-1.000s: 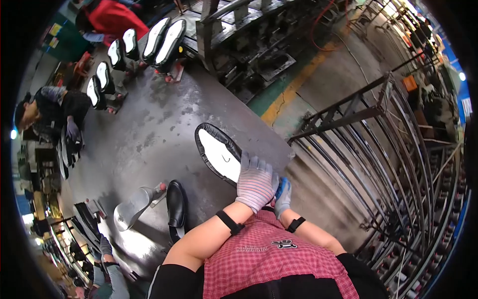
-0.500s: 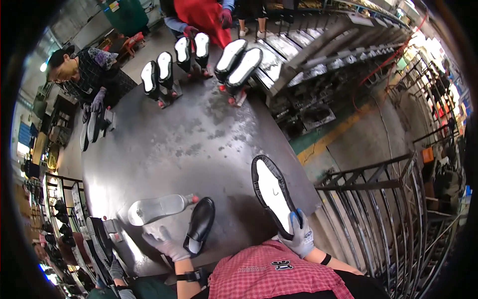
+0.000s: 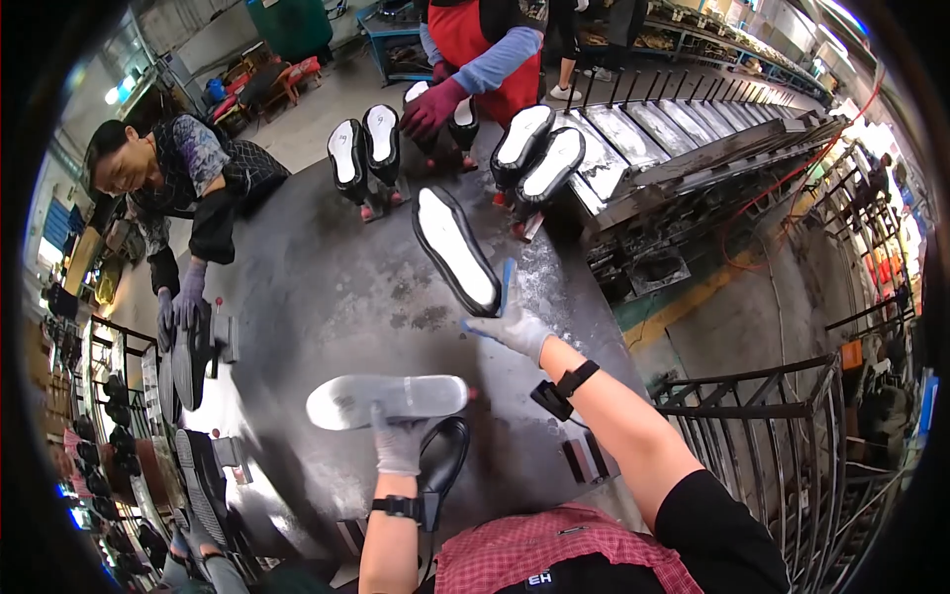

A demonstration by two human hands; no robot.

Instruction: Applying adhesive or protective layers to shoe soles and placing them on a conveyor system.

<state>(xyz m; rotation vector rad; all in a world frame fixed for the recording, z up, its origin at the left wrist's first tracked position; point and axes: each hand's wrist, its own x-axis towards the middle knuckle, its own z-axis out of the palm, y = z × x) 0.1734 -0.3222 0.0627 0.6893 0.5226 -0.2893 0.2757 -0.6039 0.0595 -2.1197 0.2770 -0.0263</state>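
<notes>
Right hand (image 3: 508,315) is forming a loose V at the near end of the white-bottomed shoe (image 3: 455,247); can't tell if it's gripping. Shoe is showing bottom up, over mid-table (image 3: 297,287). Left hand (image 3: 398,445) is touching the grey sole (image 3: 421,396); grip unclear. Black shoe (image 3: 445,455) is lying just beside.

A black shoe upper (image 3: 455,247) is slanting over the counter (image 3: 297,287), its white underside facing up. A silver-grey shoe last (image 3: 424,395) is lying crosswise nearer the person, sole upward; just beside it, a glossy black shoe (image 3: 447,453) is resting, partly hidden.
</notes>
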